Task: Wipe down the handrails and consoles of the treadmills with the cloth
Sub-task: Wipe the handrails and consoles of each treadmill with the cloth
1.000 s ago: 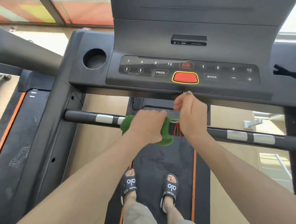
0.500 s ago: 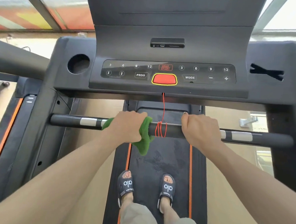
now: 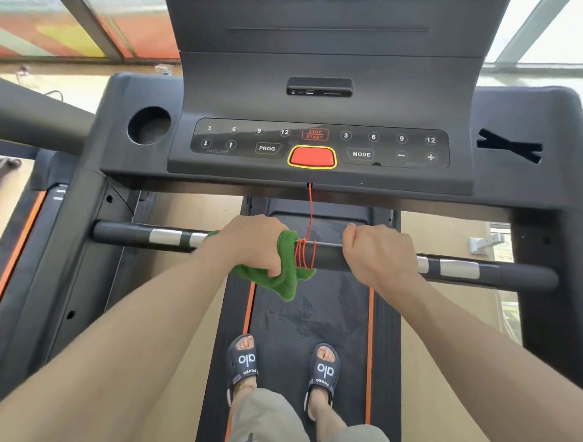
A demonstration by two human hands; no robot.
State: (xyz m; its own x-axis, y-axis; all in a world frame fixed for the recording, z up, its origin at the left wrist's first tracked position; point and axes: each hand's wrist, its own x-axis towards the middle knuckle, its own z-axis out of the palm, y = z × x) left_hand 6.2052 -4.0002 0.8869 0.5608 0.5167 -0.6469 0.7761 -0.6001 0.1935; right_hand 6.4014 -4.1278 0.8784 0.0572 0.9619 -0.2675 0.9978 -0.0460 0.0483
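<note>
A person's left hand [image 3: 247, 243] clamps a green cloth [image 3: 281, 278] round the treadmill's front handrail [image 3: 329, 257], cloth bunched under the palm w/ its loose end hanging below, touching the red safety cord [image 3: 304, 255]. Right hand [image 3: 378, 255] grips bare bar just beyond, below the console [image 3: 318, 144].

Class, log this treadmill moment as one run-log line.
left hand: green cloth clamped on handrail | right hand: bare grip on handrail | red cord: between hands
</note>
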